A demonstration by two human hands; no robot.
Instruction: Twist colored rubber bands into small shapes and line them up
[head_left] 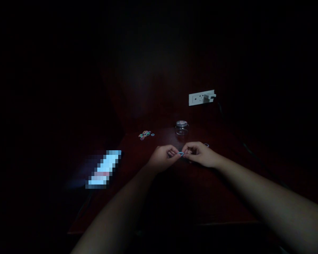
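Observation:
Between the fingertips of both hands is a small light-blue hair tie. My left hand pinches its left side, and my right hand pinches the right side. Just beyond my right hand, a pale hair tie lies partly hidden on the dark red table. Farther back on the left is a small pile of coloured hair ties, with a single blue hair tie beside it. A clear lidded jar stands upright behind my hands.
A lit, pixelated screen is at the table's left edge. On the back wall is a white socket plate with a white plug in it. A dark cable runs along the right side. The surroundings are very dark.

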